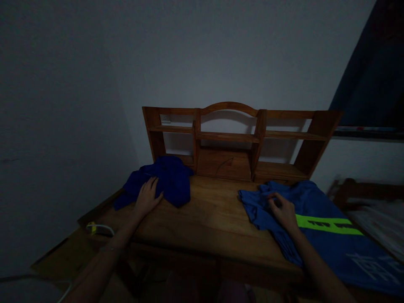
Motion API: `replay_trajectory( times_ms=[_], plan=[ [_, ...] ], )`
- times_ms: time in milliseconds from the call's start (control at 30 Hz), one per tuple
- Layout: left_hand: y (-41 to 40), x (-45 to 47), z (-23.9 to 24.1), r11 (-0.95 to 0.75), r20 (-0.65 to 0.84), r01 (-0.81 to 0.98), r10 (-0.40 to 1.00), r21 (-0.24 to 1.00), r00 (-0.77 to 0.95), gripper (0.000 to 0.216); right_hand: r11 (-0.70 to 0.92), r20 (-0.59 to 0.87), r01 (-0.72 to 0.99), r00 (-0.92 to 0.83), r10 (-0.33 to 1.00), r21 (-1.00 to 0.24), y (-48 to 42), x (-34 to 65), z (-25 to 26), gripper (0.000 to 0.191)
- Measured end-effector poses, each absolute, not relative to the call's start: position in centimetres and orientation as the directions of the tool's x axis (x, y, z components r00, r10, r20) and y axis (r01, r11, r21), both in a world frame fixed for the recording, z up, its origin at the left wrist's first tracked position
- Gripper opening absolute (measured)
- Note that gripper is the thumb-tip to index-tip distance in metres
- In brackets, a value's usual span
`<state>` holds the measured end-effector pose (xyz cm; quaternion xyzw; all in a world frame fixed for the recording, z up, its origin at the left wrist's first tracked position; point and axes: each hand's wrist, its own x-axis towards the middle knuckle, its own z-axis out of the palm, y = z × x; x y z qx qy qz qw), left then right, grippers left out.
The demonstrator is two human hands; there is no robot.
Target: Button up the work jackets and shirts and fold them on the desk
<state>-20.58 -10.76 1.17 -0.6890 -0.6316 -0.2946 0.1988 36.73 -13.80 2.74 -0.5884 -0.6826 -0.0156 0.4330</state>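
A crumpled dark blue garment (170, 179) lies at the left back of a wooden desk (205, 223). My left hand (147, 198) rests flat on its near edge, fingers stretched out. On the right lies a lighter blue shirt (315, 206) with a bright green stripe (328, 225) and white print, hanging over the desk's front right. My right hand (282, 210) sits on the bunched left part of this shirt, fingers curled into the cloth.
A wooden shelf unit (230, 141) stands along the desk's back against the wall. A white cable with a yellow tag (97, 228) lies at the desk's left edge. A bed or bench (369, 202) stands to the right. The room is dim.
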Motion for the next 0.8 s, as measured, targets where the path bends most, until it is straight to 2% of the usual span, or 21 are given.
replay_trajectory(
  times_ms=[400,800],
  plan=[
    [-11.0,-20.3,1.4,-0.112,0.65,0.987,0.76,0.119,0.008,0.063,0.343,0.618,0.8,0.044,0.785,-0.493,-14.0,36.3,3.0,0.017],
    [-10.2,-21.3,0.5,-0.139,0.696,0.99,0.713,0.022,0.085,0.06,0.354,0.624,0.784,0.053,0.779,-0.509,-13.9,36.4,2.8,0.015]
  ],
)
